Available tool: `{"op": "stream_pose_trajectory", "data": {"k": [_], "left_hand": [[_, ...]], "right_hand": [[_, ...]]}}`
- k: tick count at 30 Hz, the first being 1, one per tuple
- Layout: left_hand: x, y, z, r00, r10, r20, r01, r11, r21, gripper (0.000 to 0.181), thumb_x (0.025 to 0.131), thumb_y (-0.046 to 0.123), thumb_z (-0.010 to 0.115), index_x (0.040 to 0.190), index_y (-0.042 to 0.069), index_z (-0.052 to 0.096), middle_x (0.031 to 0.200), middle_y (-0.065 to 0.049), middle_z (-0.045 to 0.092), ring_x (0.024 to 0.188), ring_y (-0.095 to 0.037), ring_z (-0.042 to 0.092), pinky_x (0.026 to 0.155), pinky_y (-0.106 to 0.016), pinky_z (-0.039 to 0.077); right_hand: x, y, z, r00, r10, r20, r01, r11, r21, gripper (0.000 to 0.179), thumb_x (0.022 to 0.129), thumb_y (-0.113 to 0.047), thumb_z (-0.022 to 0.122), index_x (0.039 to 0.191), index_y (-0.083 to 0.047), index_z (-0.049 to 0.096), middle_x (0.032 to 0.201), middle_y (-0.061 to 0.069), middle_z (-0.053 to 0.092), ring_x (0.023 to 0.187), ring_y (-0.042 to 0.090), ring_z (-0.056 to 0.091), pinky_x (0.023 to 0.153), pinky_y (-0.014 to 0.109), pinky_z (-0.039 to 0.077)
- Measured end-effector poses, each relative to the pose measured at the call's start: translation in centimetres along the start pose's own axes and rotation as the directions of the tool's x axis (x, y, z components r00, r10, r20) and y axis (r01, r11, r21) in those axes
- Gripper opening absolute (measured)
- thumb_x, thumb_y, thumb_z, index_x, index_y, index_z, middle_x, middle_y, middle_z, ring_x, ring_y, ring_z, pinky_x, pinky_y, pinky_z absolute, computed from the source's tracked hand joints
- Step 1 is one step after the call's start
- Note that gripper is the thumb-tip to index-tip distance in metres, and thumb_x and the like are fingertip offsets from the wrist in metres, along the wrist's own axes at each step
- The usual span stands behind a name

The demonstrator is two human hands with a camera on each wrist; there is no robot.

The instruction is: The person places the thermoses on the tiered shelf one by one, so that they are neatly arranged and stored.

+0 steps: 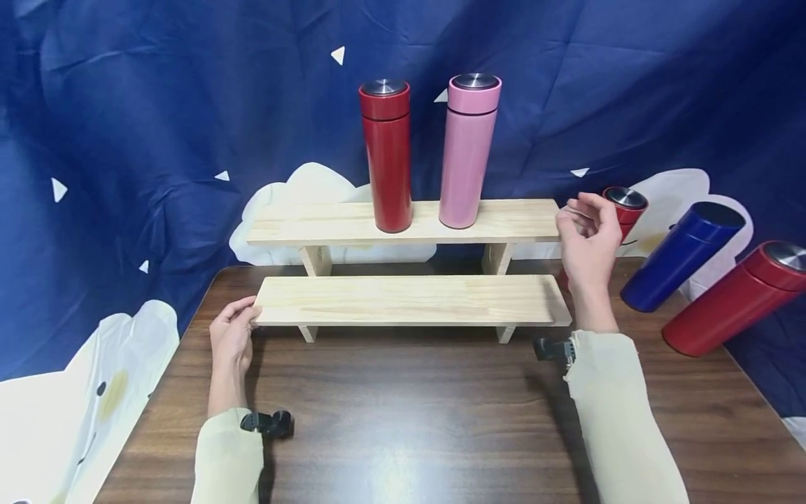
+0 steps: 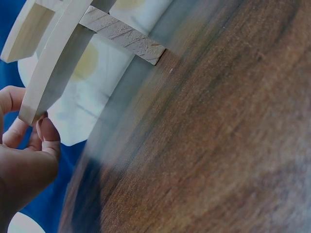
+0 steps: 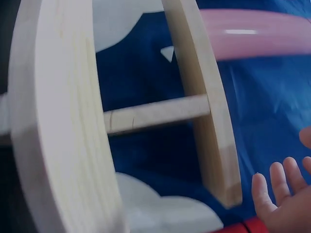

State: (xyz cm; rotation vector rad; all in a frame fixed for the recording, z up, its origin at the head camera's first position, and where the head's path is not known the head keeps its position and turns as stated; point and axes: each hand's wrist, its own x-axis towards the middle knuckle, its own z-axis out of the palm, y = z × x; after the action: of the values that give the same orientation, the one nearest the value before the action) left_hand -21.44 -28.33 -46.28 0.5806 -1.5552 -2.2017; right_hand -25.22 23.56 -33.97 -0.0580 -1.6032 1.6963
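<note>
Dark blue cloth (image 1: 157, 105) with white patterned shapes hangs behind a brown wood-grain table (image 1: 403, 385), on which a pale wooden two-tier stand rises lengthwise from left to right. At its left end, a person's left hand (image 1: 231, 339) pinches the end of the lower shelf (image 1: 409, 297) between thumb and fingers. Beyond the right end of the upper shelf (image 1: 302, 220), the right hand (image 1: 590, 241) is raised, fingers loosely bent, thumb apart, holding nothing.

Just behind the right hand is a half-hidden red bottle (image 1: 628, 210), its silver lid showing to the right of the fingers and a sliver of its lower body to the left of the wrist. Its long axis seems upright, slanting outward in the head view. Being on that side, the right hand is clearly the nearer one; the stand's right end lies close on the left. Farther right stand a blue bottle (image 1: 680, 259) and an outer red bottle (image 1: 730, 304).

Side by side but apart, a shelved red bottle (image 1: 388, 168) and a pink bottle (image 1: 469, 154) stand upright on the upper shelf.
</note>
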Motion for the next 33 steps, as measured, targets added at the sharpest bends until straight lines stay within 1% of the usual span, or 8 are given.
{"op": "stream_pose_trajectory", "data": {"k": [4,6,12,16,19,27,31,33], "left_hand": [[0.1,0.0,0.0,1.000,0.011,0.004,-0.011,1.000,-0.003,0.025,0.086,-0.016,0.062,0.090,0.004,0.076,0.079,-0.002,0.067,0.062,-0.010,0.058,0.056,-0.017,0.047],[0.2,-0.1,0.0,1.000,0.015,0.008,-0.015,1.000,0.000,0.025,0.086,-0.016,0.062,0.090,0.004,0.076,0.079,-0.002,0.067,0.063,-0.010,0.058,0.056,-0.017,0.047],[0.2,-0.3,0.0,1.000,0.014,0.022,-0.014,1.000,0.016,0.024,0.086,-0.015,0.063,0.090,0.005,0.076,0.081,-0.001,0.068,0.064,-0.010,0.058,0.057,-0.016,0.047],[0.2,-0.2,-0.2,1.000,0.009,0.024,-0.010,1.000,0.028,0.023,0.086,-0.015,0.063,0.091,0.004,0.076,0.082,-0.001,0.068,0.065,-0.010,0.059,0.058,-0.017,0.048],[0.2,-0.1,-0.4,1.000,0.013,0.019,-0.013,1.000,0.016,0.023,0.086,-0.015,0.063,0.092,0.002,0.076,0.082,-0.002,0.069,0.065,-0.011,0.060,0.058,-0.018,0.049],[0.2,0.0,-0.1,0.999,0.024,0.022,-0.024,1.000,-0.001,0.023,0.087,-0.015,0.063,0.091,0.003,0.076,0.081,-0.002,0.069,0.064,-0.010,0.060,0.057,-0.017,0.048],[0.2,-0.1,-0.1,1.000,0.017,0.016,-0.017,1.000,-0.008,0.025,0.086,-0.016,0.063,0.088,0.005,0.076,0.080,-0.003,0.069,0.063,-0.011,0.060,0.056,-0.018,0.049],[0.2,-0.2,-0.1,1.000,0.014,0.014,-0.014,1.000,-0.004,0.025,0.086,-0.017,0.063,0.087,0.005,0.076,0.081,-0.003,0.069,0.063,-0.011,0.060,0.056,-0.018,0.049]], "right_hand": [[0.2,0.5,-1.6,0.999,0.003,-0.048,-0.002,1.000,0.022,0.035,0.083,0.011,0.066,0.115,-0.002,0.065,0.100,0.004,0.067,0.085,0.009,0.064,0.081,0.020,0.047],[0.4,0.7,-2.3,0.997,0.013,-0.072,-0.011,1.000,0.023,0.035,0.082,0.011,0.065,0.115,-0.001,0.066,0.100,0.006,0.067,0.085,0.009,0.064,0.081,0.019,0.048],[0.6,1.7,-4.7,0.989,0.073,-0.126,-0.070,0.997,0.022,0.039,0.081,0.008,0.071,0.117,-0.005,0.066,0.101,0.006,0.067,0.087,0.011,0.064,0.080,0.019,0.048],[0.4,2.6,-5.9,0.981,0.114,-0.158,-0.106,0.993,0.060,0.042,0.079,0.010,0.074,0.118,-0.005,0.065,0.101,0.006,0.066,0.083,0.011,0.064,0.079,0.019,0.048],[0.1,3.3,-6.6,0.972,0.151,-0.178,-0.141,0.988,0.066,0.045,0.077,0.012,0.074,0.118,-0.005,0.064,0.102,0.006,0.064,0.081,0.010,0.064,0.079,0.018,0.048],[-0.3,5.4,-8.4,0.948,0.233,-0.216,-0.230,0.972,0.038,0.051,0.075,0.015,0.075,0.117,-0.008,0.059,0.103,0.004,0.061,0.079,0.008,0.062,0.077,0.016,0.050],[-0.5,6.8,-9.4,0.930,0.293,-0.222,-0.308,0.951,-0.038,0.052,0.076,0.009,0.079,0.119,-0.013,0.058,0.105,-0.001,0.061,0.083,0.006,0.062,0.076,0.014,0.049],[-0.6,7.4,-9.9,0.925,0.310,-0.221,-0.336,0.938,-0.092,0.053,0.077,0.005,0.081,0.121,-0.014,0.058,0.106,-0.003,0.061,0.086,0.004,0.061,0.075,0.013,0.048]]}}
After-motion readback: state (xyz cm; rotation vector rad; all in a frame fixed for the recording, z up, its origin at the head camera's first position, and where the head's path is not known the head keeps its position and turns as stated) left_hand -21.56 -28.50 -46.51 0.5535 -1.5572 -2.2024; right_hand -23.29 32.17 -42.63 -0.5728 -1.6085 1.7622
